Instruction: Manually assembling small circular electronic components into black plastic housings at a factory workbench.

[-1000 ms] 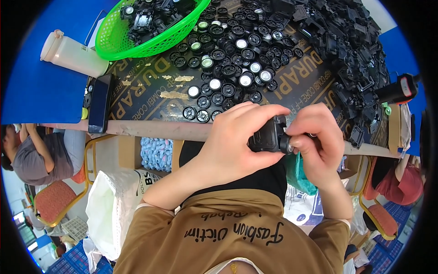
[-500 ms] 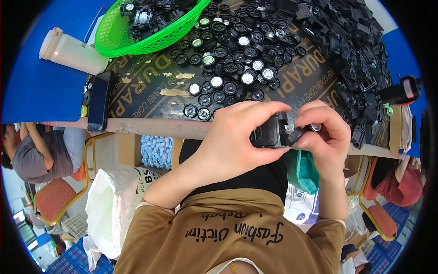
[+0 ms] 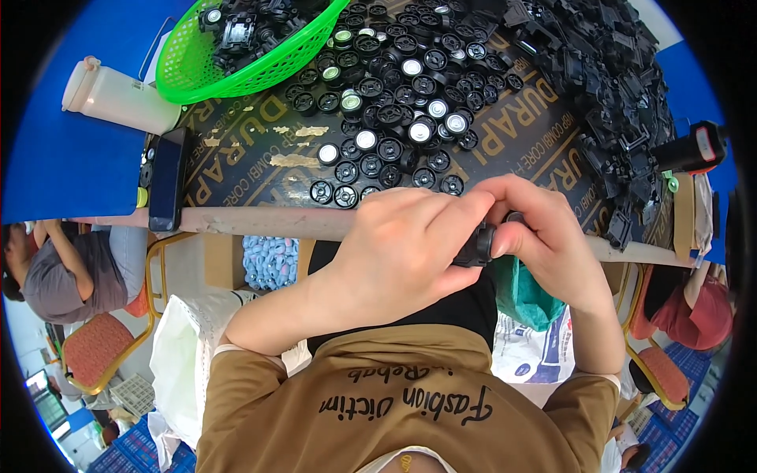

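Note:
My left hand point(image 3: 410, 240) is closed around a black plastic toy-like chassis part point(image 3: 468, 254), mostly hidden behind its fingers. My right hand point(image 3: 548, 236) meets it from the other side, its thumb pressing a small black wheel point(image 3: 486, 241) against the part's side. Another dark round piece point(image 3: 514, 217) shows between the right thumb and forefinger. Both hands are held just off the table's near edge, above my lap. Beyond them lie many loose black wheels point(image 3: 389, 149), some with silver or pale green faces.
A green basket point(image 3: 260, 79) of black assemblies stands far left, beside a whitish bottle point(image 3: 122, 96) and a phone point(image 3: 168, 181). Black plastic parts point(image 3: 599, 87) are heaped far right, near a black tool point(image 3: 694, 151). A white sack point(image 3: 185, 355) and teal bag point(image 3: 530, 296) flank me. Other people sit either side.
My hands have come closer together, and the right thumb now presses the wheel onto the chassis part. The part has turned and is more covered by my left fingers.

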Demonstrator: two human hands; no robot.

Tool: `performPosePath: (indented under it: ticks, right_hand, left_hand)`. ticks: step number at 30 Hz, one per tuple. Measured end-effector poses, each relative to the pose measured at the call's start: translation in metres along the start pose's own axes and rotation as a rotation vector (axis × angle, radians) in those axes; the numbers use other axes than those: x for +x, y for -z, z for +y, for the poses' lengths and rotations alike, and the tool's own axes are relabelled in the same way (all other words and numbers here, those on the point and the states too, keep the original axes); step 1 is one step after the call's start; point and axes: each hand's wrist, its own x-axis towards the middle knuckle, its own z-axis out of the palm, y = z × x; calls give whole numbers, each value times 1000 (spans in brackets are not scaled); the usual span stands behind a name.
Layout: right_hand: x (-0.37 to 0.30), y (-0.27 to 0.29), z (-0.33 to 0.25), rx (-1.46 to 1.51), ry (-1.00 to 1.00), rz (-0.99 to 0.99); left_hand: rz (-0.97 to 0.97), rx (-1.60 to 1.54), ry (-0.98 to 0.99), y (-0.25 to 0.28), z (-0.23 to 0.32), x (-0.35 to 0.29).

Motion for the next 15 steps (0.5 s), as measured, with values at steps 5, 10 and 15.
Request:
performPosePath:
  ticks: [5,10,15]
  right_hand:
    - [-2,0,9,-40,24,-71]
    - [5,3,22,683,-8,105]
    - [-4,-24,22,448,227,502]
  left_hand:
    - [-19,-38,-24,7,-1,4]
    - [82,-895,421,4,-10,13]
    - [278,-1636,593,-4,-20,17]
